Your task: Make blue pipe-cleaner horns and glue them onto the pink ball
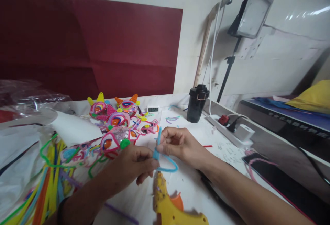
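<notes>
A light blue pipe cleaner [171, 166] is held between both hands above the table, bent into a loop at its lower right with one end sticking up. My left hand [139, 163] pinches it near the middle, thumb on top. Just above and to the right, my right hand [180, 144] grips it between thumb and fingers. Below the hands lies a yellow hot glue gun [167, 206] with an orange trigger, its nozzle end pointing up toward them. To the left are colourful pipe cleaner animal figures [117, 120] with big eyes.
Loose pipe cleaners [48, 180] are heaped at the left beside plastic bags [18, 156]. A black shaker bottle [197, 104] stands at the back near a small digital clock [153, 109]. On the right are a white power strip [229, 132], a lamp stand [227, 77] and a black phone-like slab [286, 183].
</notes>
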Available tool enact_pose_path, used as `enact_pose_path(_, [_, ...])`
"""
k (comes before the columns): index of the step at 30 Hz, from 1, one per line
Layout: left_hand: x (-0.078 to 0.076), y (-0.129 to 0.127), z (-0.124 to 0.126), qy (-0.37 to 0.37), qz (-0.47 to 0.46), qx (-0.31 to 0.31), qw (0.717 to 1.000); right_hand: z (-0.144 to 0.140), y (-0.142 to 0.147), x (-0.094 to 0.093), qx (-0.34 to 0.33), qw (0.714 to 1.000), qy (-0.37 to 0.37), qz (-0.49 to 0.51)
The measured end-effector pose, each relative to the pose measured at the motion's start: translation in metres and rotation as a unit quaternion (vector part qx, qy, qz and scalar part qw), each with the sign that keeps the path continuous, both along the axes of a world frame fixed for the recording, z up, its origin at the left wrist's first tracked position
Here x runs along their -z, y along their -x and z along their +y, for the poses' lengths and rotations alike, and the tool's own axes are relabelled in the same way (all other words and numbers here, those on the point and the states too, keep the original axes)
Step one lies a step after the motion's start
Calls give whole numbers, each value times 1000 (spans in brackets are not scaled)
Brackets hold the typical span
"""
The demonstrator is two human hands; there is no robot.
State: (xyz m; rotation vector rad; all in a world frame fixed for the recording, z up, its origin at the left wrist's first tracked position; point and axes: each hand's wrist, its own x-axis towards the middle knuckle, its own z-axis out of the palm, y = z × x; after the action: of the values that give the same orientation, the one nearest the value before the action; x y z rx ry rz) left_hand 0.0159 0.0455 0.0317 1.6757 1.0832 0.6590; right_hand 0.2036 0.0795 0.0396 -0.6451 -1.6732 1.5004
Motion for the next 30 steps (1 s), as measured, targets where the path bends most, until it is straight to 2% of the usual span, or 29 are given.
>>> enact_pose_path(6, [-6,-1,-1,-12,24,-13,1000,-1,1,0,10,1000,-5,9])
enact_pose_path(12, [-3,2,-1,-5,19,-27,999,1,-4,-4,-35,997,51,-36])
enact_pose_path(21, [-8,-6,-3,-2,14,-57,998,3,1,3,-26,998,55,-32])
enact_pose_path(25, [-6,-6,-2,-25,24,-49,998,4,-2,1,-42,996,59,-50])
enact_pose_path(30, [-5,-10,-1,-64,2,-123,990,1,-4,0,-79,992,46,-91])
